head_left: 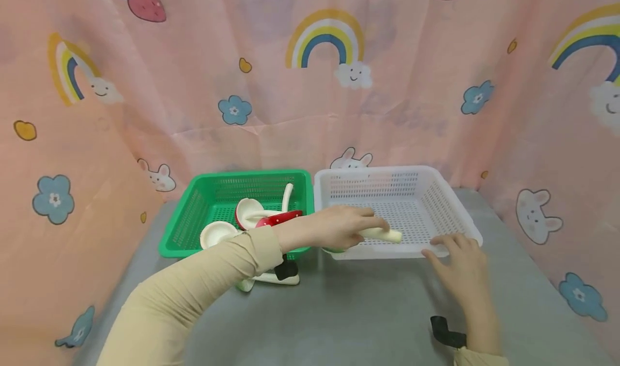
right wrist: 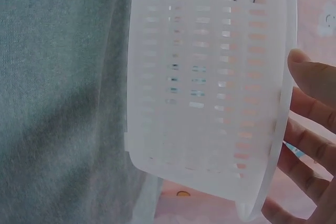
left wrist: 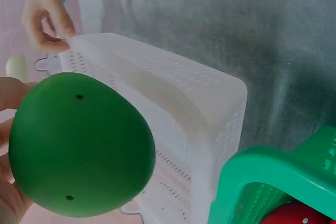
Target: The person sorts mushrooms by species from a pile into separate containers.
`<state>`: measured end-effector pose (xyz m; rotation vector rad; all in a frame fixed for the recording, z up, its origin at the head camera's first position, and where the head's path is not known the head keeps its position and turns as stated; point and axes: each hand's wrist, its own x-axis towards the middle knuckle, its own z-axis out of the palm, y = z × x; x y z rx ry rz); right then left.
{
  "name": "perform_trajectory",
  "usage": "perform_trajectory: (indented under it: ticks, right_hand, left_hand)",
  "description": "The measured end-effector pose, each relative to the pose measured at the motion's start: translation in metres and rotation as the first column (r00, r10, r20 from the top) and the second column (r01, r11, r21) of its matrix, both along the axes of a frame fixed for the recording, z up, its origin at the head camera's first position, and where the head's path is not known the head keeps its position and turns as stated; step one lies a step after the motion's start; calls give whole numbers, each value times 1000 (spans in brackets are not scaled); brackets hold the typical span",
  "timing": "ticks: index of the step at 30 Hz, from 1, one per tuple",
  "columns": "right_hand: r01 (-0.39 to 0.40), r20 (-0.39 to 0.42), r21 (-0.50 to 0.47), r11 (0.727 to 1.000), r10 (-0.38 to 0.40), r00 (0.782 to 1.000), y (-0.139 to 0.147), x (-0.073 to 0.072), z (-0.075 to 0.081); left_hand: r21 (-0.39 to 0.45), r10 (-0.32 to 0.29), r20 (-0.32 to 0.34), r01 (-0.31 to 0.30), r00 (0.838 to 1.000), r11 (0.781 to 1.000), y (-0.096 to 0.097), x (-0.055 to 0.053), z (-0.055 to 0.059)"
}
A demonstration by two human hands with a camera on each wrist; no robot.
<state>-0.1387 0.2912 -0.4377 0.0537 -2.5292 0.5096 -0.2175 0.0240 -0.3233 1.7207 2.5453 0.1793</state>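
Note:
My left hand (head_left: 339,227) grips a ladle over the near left part of the white basket (head_left: 382,255). The ladle's pale handle (head_left: 387,236) sticks out past the fingers to the right. In the left wrist view its rounded green bowl (left wrist: 81,145), marked with black dots, hides part of the fingers. At the basket's front right corner, my right hand (head_left: 460,266) holds the rim. The right wrist view shows the thumb (right wrist: 315,77) on the outer side of that rim, with the fingers (right wrist: 310,140) curled over beyond it.
Beside the white basket stands a green basket (head_left: 249,175) holding a red ladle (head_left: 245,211), a cream bowl-shaped piece (head_left: 218,233) and a red spotted piece (head_left: 281,218). In front of it, partly under the left forearm, a pale handle (head_left: 283,279) lies on the grey table (head_left: 358,312).

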Motion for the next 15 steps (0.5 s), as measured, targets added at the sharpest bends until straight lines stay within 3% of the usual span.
perform_trajectory:
  ticks: [7, 15]
  right_hand:
    - [-3, -6, 4, 1000, 3, 1000, -1, 1, -1]
    - [17, 37, -17, 1000, -17, 999, -1, 1, 1]
  left_hand:
    - [-45, 15, 69, -12, 997, 999, 16, -13, -6]
    - [-138, 55, 85, -43, 995, 989, 45, -29, -6]
